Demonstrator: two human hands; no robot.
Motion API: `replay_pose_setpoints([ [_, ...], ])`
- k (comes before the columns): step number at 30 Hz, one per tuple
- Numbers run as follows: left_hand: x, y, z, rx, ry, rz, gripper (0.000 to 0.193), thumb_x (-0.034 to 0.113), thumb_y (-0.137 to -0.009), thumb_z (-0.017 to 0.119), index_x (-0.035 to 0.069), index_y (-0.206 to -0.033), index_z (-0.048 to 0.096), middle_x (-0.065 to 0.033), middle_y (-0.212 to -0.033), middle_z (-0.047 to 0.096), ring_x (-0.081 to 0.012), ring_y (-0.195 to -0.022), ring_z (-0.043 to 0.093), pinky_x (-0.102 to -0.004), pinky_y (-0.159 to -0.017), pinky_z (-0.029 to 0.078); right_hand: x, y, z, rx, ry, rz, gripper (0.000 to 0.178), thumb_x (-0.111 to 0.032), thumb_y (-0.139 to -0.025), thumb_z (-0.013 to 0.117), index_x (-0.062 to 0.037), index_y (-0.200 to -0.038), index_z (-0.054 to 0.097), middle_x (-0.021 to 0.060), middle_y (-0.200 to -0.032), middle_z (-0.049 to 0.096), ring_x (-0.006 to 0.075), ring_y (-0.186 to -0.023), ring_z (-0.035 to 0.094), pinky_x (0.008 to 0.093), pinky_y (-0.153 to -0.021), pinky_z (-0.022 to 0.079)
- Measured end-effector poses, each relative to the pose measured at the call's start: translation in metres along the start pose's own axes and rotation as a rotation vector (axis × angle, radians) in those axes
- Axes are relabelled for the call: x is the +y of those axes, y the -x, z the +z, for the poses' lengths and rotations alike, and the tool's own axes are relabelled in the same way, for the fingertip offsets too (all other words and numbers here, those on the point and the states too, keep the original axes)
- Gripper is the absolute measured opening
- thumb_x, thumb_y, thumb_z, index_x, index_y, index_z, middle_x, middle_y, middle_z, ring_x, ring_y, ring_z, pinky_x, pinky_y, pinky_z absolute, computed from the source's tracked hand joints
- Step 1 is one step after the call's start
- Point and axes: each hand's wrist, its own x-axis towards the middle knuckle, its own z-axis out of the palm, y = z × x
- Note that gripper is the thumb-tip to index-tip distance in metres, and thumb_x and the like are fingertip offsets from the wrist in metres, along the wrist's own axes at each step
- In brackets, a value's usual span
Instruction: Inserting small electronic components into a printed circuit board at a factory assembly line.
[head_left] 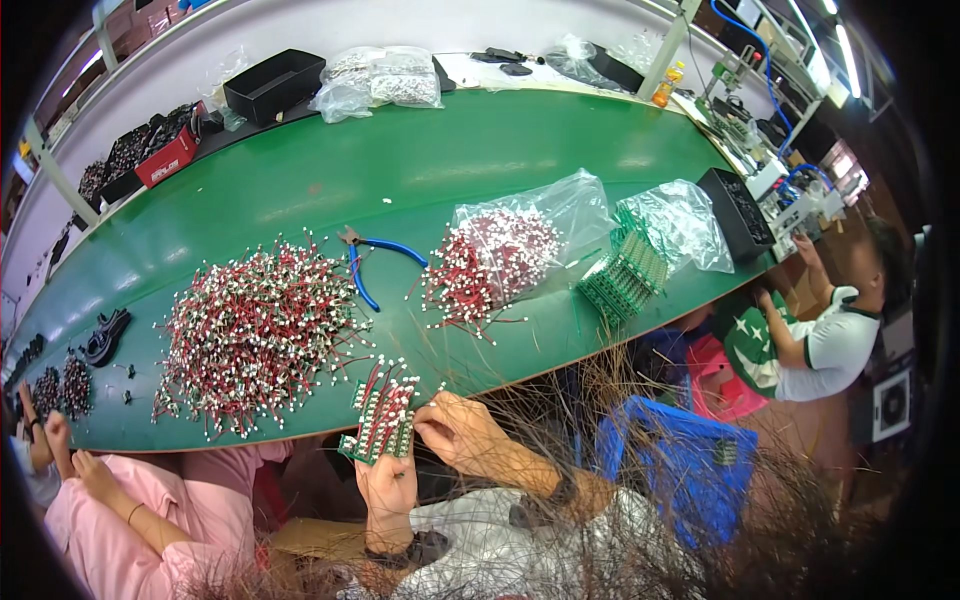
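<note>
"At the near edge of the table point(480, 140), what is held?"

"One green circuit-board panel point(378, 418), tilted, with rows of red wires point(390, 424) and white connectors point(407, 380) across its face."

"State each hand."

"Left hand point(388, 484): raised, gripping the panel's lower end. Right hand point(458, 430): fingers curled beside the panel's right edge; whether they pinch anything cannot be told."

"Markings nearby?"

"Wire pile point(262, 335) lies left, blue-handled pliers point(357, 272) beside it; at the rear left, a red box point(168, 160) bears pale lettering."
</note>
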Motion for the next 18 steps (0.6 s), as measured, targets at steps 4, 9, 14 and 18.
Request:
replay_pose_setpoints([
  [4,0.007,-0.001,0.011,-0.064,-0.116,0.032,0.072,-0.005,-0.060,0.043,-0.010,-0.132,0.043,-0.0187,-0.129,0.054,-0.0289,-0.122,0.053,-0.0394,-0.108,0.040,-0.002,0.000,-0.001,0.014,-0.080,0.062,0.014,0.004,-0.078,0.067,0.0019,-0.090,0.059,0.0117,-0.079,0.052,0.0259,-0.061,0.056,0.0341,-0.056,0.047],
  [9,-0.005,-0.002,-0.008,-0.163,-0.420,0.143,0.077,-0.006,-0.061,0.044,-0.009,-0.138,0.039,-0.0183,-0.133,0.052,-0.0277,-0.125,0.051,-0.0368,-0.109,0.038,-0.001,0.001,-0.001,0.016,-0.127,0.130,0.012,0.003,-0.078,0.067,0.0031,-0.087,0.059,0.0128,-0.078,0.051,0.0269,-0.062,0.058,0.0344,-0.057,0.048],
  [14,-0.002,0.004,0.007,-0.075,-0.202,0.040,0.080,-0.007,-0.062,0.044,-0.008,-0.142,0.036,-0.0182,-0.136,0.051,-0.0273,-0.126,0.051,-0.0350,-0.109,0.037,-0.006,-0.001,-0.003,0.042,-0.014,0.058,0.011,0.002,-0.077,0.066,0.0021,-0.084,0.057,0.0132,-0.080,0.053,0.0284,-0.064,0.058,0.0365,-0.059,0.049],
  [18,-0.004,0.003,0.006,-0.112,-0.169,0.021,0.086,-0.010,-0.063,0.043,-0.006,-0.148,0.030,-0.0168,-0.140,0.049,-0.0255,-0.127,0.050,-0.0328,-0.108,0.037,-0.005,0.002,-0.002,-0.013,0.136,0.017,0.011,-0.004,-0.077,0.065,0.0003,-0.082,0.057,0.0111,-0.082,0.055,0.0253,-0.071,0.057,0.0342,-0.062,0.051],
])
